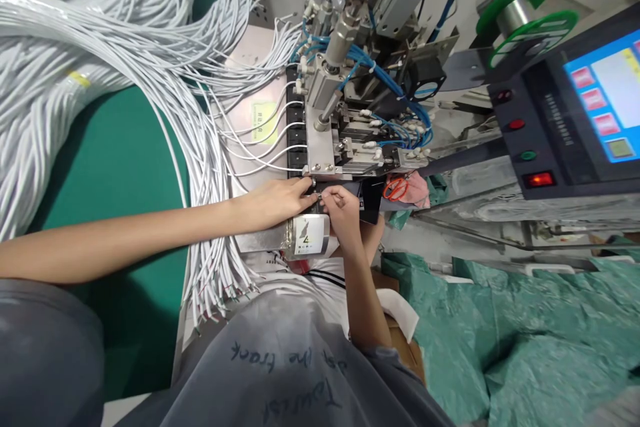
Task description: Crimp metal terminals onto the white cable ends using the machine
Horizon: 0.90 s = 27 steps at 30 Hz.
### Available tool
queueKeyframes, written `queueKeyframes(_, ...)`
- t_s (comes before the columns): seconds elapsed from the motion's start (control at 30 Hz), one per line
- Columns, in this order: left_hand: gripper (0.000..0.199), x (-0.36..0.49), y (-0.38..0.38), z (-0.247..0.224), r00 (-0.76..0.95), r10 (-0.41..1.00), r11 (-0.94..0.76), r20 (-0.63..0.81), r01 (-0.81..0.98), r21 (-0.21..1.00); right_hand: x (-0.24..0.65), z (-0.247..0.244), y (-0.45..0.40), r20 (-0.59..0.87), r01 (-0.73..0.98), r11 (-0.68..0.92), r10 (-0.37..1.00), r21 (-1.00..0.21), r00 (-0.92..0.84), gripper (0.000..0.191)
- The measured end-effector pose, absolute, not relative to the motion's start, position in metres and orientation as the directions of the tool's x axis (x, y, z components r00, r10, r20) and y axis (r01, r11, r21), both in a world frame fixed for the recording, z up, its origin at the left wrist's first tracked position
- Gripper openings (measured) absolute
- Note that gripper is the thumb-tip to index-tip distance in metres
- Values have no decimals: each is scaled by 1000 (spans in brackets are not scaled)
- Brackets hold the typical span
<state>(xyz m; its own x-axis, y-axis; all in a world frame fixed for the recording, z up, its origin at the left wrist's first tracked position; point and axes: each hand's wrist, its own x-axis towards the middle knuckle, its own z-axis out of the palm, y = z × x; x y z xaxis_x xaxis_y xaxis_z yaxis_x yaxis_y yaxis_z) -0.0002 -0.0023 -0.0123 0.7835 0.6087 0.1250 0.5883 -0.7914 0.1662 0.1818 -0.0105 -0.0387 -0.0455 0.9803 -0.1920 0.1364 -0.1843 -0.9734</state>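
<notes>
**Two hands meeting at the machine's near edge!**

Nearest of all, a grey shirt (280, 360) is filling the bottom of the view, dark lettering showing across it. Just beyond, a tin (309, 235) with a white label is sitting below the hands. And here is the action: the right hand (343, 210) is bringing thumb and forefinger together, pinching a tiny piece (321, 196), too small to name. The left hand (280, 203) is reaching in palm down, its fingertips meeting that same spot; whether they are gripping anything, I cannot tell.

Over to the left, white cables (210, 167) are spilling across the green mat (125, 167), their near ends hanging loose beside the left forearm. Several single cables are running over a plate (243, 147) bearing a yellow label (264, 123) and going into the black blocks (295, 137) along the side of the machine (320, 147).

To the right of the machine, orange scissors (395, 190) are lying by a pink cloth (417, 190). Farther up, blue tubes (395, 87) are looping over the machine, a green spool (525, 20) is standing beyond, and a screen (610, 93) is glowing above a lit red switch (540, 179).
</notes>
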Motion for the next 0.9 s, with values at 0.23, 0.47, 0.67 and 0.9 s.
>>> queueKeyframes(0.23, 31, 1, -3, -9, 781, 611, -788, 130, 584, 197, 183, -42, -9, -133, 194, -117, 989, -974, -70, 16)
queueKeyframes(0.47, 26, 1, -2, -9, 781, 615, -788, 108, 601, 136, 184, -44, -11, -104, 214, -88, 992, -973, -67, 18)
queueKeyframes(0.67, 28, 1, -3, -13, 778, 619, -785, 111, 606, 127, 184, -44, -11, -157, 182, -144, 986, -973, -56, 16)
queueKeyframes(0.9, 27, 0, -2, -14, 783, 610, -792, 123, 603, 92, 184, -42, -6, -305, 106, -300, 952, -948, -32, 17)
